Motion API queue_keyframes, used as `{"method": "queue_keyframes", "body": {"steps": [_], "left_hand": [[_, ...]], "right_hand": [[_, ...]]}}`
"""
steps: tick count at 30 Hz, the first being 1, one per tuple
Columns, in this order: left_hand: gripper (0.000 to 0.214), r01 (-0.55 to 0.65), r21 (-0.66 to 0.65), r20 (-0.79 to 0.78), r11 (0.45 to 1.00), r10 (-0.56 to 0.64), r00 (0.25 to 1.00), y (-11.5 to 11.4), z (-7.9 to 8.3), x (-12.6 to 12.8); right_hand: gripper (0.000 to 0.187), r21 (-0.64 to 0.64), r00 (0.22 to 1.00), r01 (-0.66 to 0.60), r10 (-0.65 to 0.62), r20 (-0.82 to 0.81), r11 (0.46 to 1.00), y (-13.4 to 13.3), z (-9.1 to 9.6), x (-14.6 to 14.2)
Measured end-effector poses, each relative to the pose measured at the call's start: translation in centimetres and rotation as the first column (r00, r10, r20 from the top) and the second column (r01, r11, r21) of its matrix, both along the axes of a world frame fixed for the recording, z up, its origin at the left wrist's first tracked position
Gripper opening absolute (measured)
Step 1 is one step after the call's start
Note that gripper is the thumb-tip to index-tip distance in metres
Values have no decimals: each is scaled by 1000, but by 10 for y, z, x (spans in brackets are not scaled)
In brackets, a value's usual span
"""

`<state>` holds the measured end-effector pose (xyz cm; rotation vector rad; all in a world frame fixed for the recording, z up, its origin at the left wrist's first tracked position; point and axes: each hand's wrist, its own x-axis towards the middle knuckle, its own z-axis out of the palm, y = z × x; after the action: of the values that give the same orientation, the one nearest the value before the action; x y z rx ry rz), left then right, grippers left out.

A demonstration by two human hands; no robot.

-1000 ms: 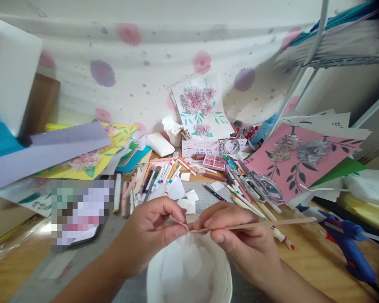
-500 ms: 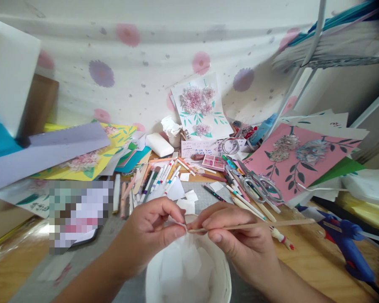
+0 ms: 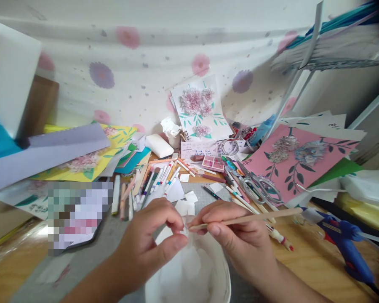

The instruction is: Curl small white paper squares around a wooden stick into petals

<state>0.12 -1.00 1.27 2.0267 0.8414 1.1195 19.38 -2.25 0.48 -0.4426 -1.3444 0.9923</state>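
Note:
My right hand [image 3: 240, 231] grips a flat wooden craft stick [image 3: 255, 218], its tip pointing left. At that tip is a small piece of thin white paper [image 3: 186, 223], partly hidden by my fingers. My left hand [image 3: 154, 240] curls around the paper from the other side, thumb and forefinger close together at it. Right below both hands stands a white bowl [image 3: 228, 277] with thin white paper pieces [image 3: 192, 265] inside.
Markers [image 3: 167, 170], scissors [image 3: 259, 187] and white paper scraps [image 3: 191, 196] lie behind the bowl. A blue glue gun [image 3: 344, 235] rests at right, near a pink flower picture [image 3: 303, 164]. A pixelated flat device [image 3: 82, 214] lies left. Another flower picture [image 3: 200, 109] leans at the back.
The stick's far end has risen and shifted left. My left thumb and forefinger have loosened from their tight pinch, and the thin paper now stands more upright at the stick's tip.

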Motion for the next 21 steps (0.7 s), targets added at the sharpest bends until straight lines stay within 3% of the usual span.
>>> {"method": "queue_keyframes", "body": {"steps": [6, 15, 21], "left_hand": [[16, -68, -61, -36, 996, 66, 997, 2, -3, 0], [18, -131, -213, -8, 968, 132, 991, 10, -4, -9], [16, -113, -178, -35, 978, 108, 993, 15, -5, -15]], "right_hand": [[9, -42, 999, 8, -6, 42, 999, 1, -4, 2], [2, -206, 954, -173, 112, -276, 963, 15, 7, 21], [1, -189, 936, -265, 205, -286, 946, 13, 13, 31]]}}
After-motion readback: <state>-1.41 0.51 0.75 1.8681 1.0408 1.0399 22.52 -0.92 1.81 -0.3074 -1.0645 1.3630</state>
